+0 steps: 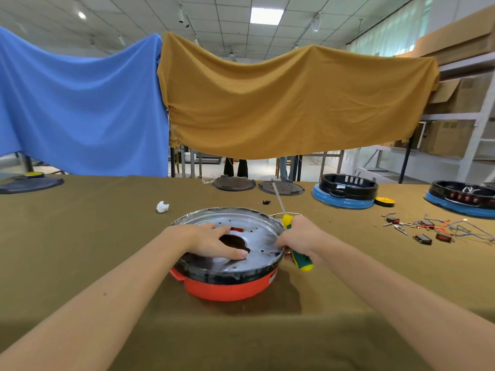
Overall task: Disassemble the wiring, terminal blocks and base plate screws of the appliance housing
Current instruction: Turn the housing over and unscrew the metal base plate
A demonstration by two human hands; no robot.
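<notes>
Both hands are on the job: the left hand (214, 242) lies flat, fingers spread, on the metal plate (257, 236) beside its centre hole, while the right hand (297, 236) grips the screwdriver (290, 231), shaft pointing up and away. The red housing (227, 286) sits on the table (80, 236) right before the person. Next, probably, turn the tip down, seat it squarely in a screw, and press the plate down with the left.
</notes>
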